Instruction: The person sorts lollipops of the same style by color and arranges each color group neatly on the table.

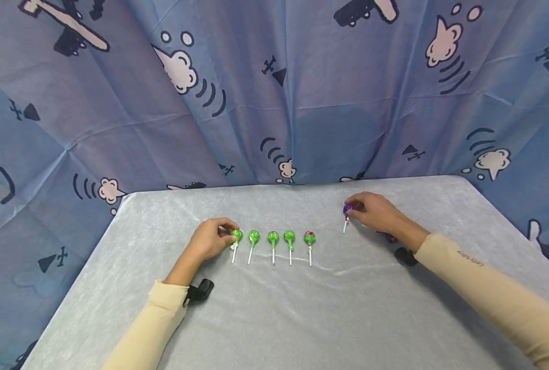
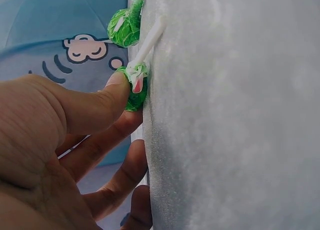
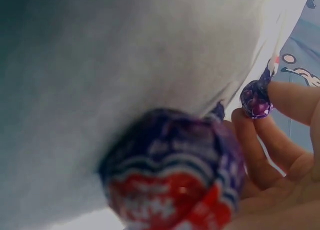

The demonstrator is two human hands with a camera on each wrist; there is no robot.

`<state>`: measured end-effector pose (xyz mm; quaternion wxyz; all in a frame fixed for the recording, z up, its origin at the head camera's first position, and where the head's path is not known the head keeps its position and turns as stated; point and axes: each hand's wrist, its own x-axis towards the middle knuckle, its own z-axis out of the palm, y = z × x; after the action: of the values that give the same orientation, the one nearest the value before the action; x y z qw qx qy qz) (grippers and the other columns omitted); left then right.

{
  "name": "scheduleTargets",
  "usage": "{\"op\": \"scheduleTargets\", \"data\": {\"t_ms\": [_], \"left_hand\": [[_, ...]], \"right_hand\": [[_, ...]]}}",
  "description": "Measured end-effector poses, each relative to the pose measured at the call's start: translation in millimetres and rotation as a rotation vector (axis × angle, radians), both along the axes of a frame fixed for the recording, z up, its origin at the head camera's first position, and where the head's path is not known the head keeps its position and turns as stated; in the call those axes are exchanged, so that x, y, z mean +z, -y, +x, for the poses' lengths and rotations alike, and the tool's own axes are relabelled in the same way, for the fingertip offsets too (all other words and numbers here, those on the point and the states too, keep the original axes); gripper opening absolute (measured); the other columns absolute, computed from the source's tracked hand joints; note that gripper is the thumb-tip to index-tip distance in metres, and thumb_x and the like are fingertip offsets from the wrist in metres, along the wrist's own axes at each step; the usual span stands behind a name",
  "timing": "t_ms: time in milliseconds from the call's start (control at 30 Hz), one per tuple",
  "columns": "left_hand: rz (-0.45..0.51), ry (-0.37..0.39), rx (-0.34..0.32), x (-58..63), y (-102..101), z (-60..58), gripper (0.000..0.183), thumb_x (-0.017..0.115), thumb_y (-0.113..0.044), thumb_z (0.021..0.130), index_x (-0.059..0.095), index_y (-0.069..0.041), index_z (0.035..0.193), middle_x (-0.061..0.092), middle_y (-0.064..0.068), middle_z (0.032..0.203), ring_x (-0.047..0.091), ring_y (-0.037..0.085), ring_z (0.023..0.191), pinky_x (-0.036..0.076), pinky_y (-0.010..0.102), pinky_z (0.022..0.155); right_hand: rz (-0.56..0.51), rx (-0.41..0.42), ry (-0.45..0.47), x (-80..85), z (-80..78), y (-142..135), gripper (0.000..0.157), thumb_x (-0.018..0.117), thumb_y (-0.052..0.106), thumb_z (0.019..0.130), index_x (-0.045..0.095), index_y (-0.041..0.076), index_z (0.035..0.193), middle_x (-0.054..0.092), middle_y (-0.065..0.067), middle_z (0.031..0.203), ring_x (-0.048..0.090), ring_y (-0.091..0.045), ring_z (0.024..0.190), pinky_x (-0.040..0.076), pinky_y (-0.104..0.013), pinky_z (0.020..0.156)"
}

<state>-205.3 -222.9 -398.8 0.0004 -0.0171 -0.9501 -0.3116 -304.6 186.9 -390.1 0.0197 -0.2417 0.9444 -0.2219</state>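
Note:
Several green-wrapped lollipops stand in a row, sticks toward the person. My left hand (image 1: 212, 237) pinches the head of the leftmost green lollipop (image 2: 137, 89) between thumb and finger, low at the cloth. Its white stick points away from the palm in the left wrist view. Farther right, my right hand (image 1: 373, 209) pinches a purple lollipop (image 3: 256, 99) by its wrapped head, the stick hanging toward the person. A second purple lollipop (image 3: 172, 170) looms large and blurred before the right wrist camera; in the head view the right forearm partly covers it.
Beside the held green lollipop lie the others: one close by (image 1: 254, 237), two in the middle (image 1: 273, 237), and one with a reddish top (image 1: 309, 238) at the right end. A grey cloth (image 1: 293, 318) covers the table. Behind it hangs a blue printed curtain (image 1: 237, 92).

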Motion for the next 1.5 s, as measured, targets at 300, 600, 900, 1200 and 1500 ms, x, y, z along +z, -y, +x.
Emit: {"op": "scheduleTargets", "data": {"t_ms": [300, 600, 900, 1200, 1500], "left_hand": [[0.005, -0.001, 0.003, 0.1, 0.3, 0.1, 0.018, 0.077, -0.018, 0.087, 0.076, -0.019, 0.105, 0.073, 0.000, 0.098, 0.058, 0.015, 0.082, 0.042, 0.029, 0.069], [0.005, 0.008, 0.008, 1.1, 0.3, 0.1, 0.018, 0.077, -0.019, 0.087, 0.076, -0.019, 0.106, 0.073, 0.000, 0.099, 0.058, 0.015, 0.082, 0.042, 0.029, 0.069], [0.004, -0.003, -0.001, 0.6, 0.9, -0.2, 0.019, 0.078, -0.019, 0.086, 0.076, -0.019, 0.105, 0.074, 0.000, 0.098, 0.059, 0.015, 0.083, 0.043, 0.029, 0.071], [0.019, 0.002, -0.017, 0.7, 3.6, -1.7, 0.020, 0.077, -0.018, 0.087, 0.076, -0.018, 0.106, 0.075, 0.003, 0.101, 0.063, 0.017, 0.087, 0.047, 0.031, 0.074], [0.059, 0.019, -0.050, 0.6, 6.0, -1.8, 0.022, 0.077, -0.016, 0.087, 0.075, -0.015, 0.109, 0.075, 0.006, 0.103, 0.065, 0.019, 0.091, 0.050, 0.033, 0.078]], "right_hand": [[0.026, 0.061, -0.026, -2.8, -1.1, 2.6, 0.034, 0.064, 0.016, 0.095, 0.065, 0.000, 0.125, 0.071, -0.014, 0.111, 0.065, -0.029, 0.103, 0.049, -0.050, 0.093], [0.051, 0.046, 0.000, -0.9, -1.2, 3.3, 0.034, 0.064, 0.018, 0.096, 0.065, 0.001, 0.126, 0.071, -0.013, 0.113, 0.065, -0.029, 0.106, 0.048, -0.051, 0.094], [0.021, 0.065, 0.000, 3.0, 4.0, 9.4, 0.034, 0.066, 0.019, 0.096, 0.066, 0.003, 0.125, 0.072, -0.012, 0.113, 0.066, -0.028, 0.104, 0.050, -0.050, 0.091], [-0.012, 0.106, 0.002, 12.9, 20.9, 29.6, 0.034, 0.067, 0.021, 0.095, 0.067, 0.005, 0.124, 0.072, -0.009, 0.113, 0.066, -0.025, 0.104, 0.050, -0.048, 0.089], [-0.029, 0.135, 0.017, 22.8, 38.5, 62.0, 0.034, 0.070, 0.027, 0.093, 0.069, 0.010, 0.122, 0.072, -0.002, 0.110, 0.064, -0.020, 0.104, 0.049, -0.045, 0.093]]}}
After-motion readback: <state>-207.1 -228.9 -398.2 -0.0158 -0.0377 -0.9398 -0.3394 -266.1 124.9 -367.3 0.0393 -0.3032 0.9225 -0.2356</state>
